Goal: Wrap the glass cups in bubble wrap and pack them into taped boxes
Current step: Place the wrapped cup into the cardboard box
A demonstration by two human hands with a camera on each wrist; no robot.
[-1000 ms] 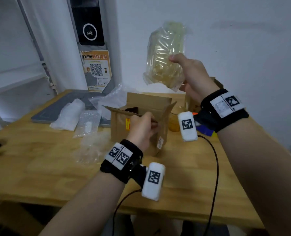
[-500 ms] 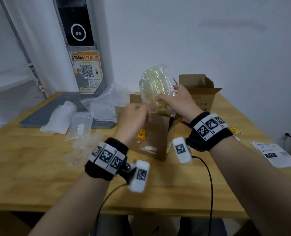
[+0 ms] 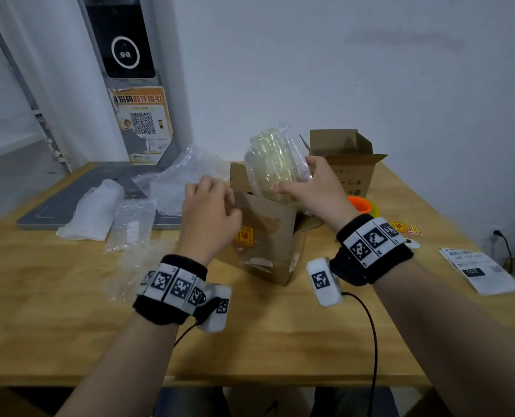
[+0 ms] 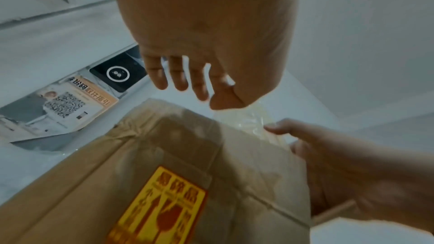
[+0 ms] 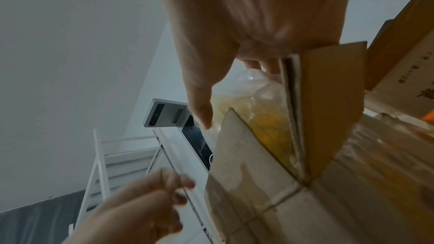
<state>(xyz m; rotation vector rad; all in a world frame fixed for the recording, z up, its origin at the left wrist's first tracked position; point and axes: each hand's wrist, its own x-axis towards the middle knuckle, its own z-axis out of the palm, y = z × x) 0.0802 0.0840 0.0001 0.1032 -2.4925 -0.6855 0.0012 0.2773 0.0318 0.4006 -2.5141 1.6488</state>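
My right hand grips a yellowish glass cup in bubble wrap and holds it tilted in the mouth of an open cardboard box with a yellow fragile sticker. The cup's lower end is inside the box; its upper half stands above the flaps. In the right wrist view my thumb and fingers clasp the wrapped cup between the box flaps. My left hand hovers at the box's left flap, fingers loosely curled and holding nothing; the left wrist view shows my left hand free above the box.
A second open box stands behind on the right, an orange tape roll beside it. Loose bubble wrap, a white bundle and a small bubble bag lie left on a grey mat. Paper labels lie right.
My right hand has brought the wrapped cup down from high above the table into the box's mouth. My left hand has let go of the box flap and hovers beside it.
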